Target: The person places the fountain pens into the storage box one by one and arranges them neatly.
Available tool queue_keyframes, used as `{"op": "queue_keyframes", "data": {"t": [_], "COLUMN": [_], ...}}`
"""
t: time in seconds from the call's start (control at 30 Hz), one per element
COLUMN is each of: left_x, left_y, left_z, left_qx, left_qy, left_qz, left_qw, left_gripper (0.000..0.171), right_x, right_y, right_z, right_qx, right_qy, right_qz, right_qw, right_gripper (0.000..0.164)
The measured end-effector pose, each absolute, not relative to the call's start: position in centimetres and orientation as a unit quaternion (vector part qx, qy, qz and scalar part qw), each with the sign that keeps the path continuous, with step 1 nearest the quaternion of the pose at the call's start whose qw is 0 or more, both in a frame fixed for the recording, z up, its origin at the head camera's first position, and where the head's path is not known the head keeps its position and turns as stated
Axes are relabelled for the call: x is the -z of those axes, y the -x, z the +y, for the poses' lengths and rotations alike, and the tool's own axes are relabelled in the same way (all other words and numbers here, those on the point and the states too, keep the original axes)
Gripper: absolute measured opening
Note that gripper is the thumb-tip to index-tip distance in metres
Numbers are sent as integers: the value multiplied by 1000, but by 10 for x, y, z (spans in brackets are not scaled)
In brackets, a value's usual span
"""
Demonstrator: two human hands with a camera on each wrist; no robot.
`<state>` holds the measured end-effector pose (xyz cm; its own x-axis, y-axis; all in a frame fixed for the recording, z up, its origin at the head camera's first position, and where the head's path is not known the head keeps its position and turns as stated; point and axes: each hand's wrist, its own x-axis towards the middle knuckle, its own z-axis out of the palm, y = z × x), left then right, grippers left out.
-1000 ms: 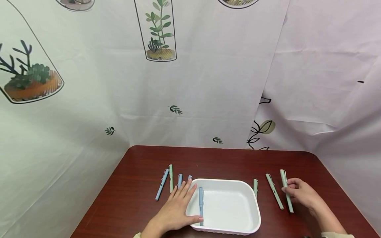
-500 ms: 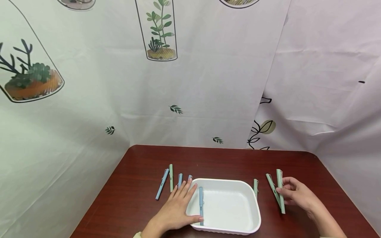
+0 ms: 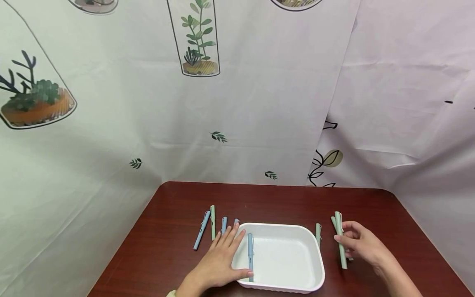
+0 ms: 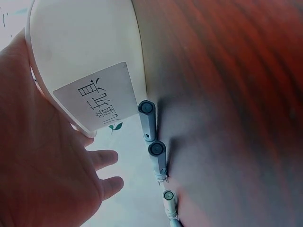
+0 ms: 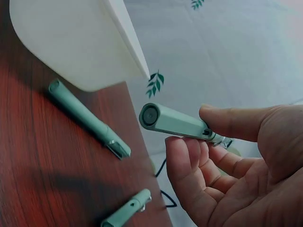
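My right hand (image 3: 365, 246) pinches a light green pen (image 5: 177, 123) between thumb and fingertips, raised over the right part of the table. In the head view the held pen overlaps a second green pen (image 3: 333, 221) lying on the table. With spread, straight fingers, my left hand (image 3: 218, 260) rests at the left rim of a white tray (image 3: 285, 225). Inside the tray, along its left side, lies a blue pen (image 3: 250, 249), and the left thumb overlaps its lower end. The left wrist view shows a printed label (image 4: 99, 97) on the tray's wall.
Left of the tray, several pens lie on the dark red table (image 3: 148, 255), among them a blue pen (image 3: 202, 231) and a green pen (image 3: 213, 222). Another green pen (image 3: 318, 234) lies close by the tray's right side. A patterned cloth (image 3: 259, 123) hangs behind.
My right hand has carried the green pen leftward, from beside the other green pen to over it. The left hand and tray have stayed put.
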<state>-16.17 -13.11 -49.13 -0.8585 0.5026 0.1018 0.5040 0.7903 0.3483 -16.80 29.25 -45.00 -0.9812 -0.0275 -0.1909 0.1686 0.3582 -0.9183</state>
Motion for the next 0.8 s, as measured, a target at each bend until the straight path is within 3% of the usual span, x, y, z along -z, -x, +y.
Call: {"op": "queue_keyframes", "data": {"t": [0.37, 0.8], "left_x": [492, 492], "left_y": [162, 162], "left_z": [-131, -131], "left_qx": [181, 176], "left_qy": [267, 267], "left_qz": [-947, -947], "left_qw": [3, 2], "left_gripper": [103, 104], "right_x": [446, 446], "right_y": [161, 159], "right_z": [275, 249], "right_qx": [563, 580], "right_qy": [-28, -16], "right_qz": [821, 810], "right_qw": [86, 86], "right_gripper": [61, 57]}}
